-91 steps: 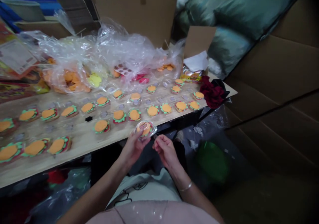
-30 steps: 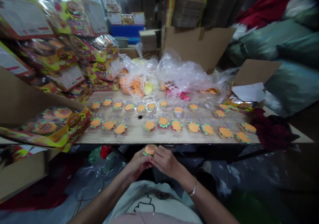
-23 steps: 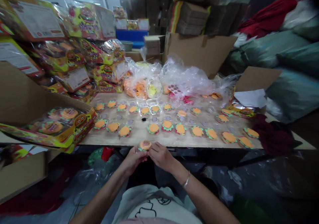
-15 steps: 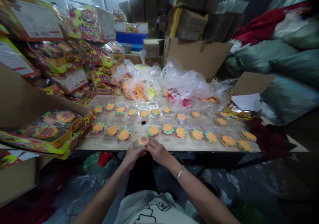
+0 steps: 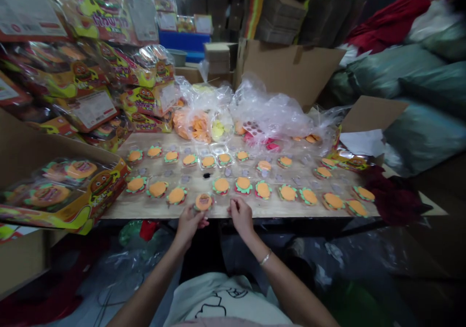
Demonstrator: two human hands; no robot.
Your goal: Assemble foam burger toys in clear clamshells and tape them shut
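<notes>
Near the table's front edge, my left hand (image 5: 190, 224) grips a small clear pack holding a toy-like burger (image 5: 203, 202), its orange top facing up with a printed label. To its right is my right hand (image 5: 241, 215), with its fingers curled and pinched together just over the table edge; whether anything small is between them I cannot make out. Rows of similar burgers (image 5: 243, 184) with orange tops and green frills lie in clear trays across the table (image 5: 120, 209). A small black object (image 5: 207, 175) lies between the rows.
At left stands an open printed display box (image 5: 105, 186) with packed burgers, before stacked wrapped boxes (image 5: 145, 101). Clear plastic bags (image 5: 269, 108) with orange, yellow and pink pieces lie at the back. An open carton (image 5: 371, 116) and dark red cloth (image 5: 391, 198) are at right.
My right hand has moved away from the burger pack to the right. The pack, still in my left hand, now shows its labelled top more fully. The view has shifted slightly.
</notes>
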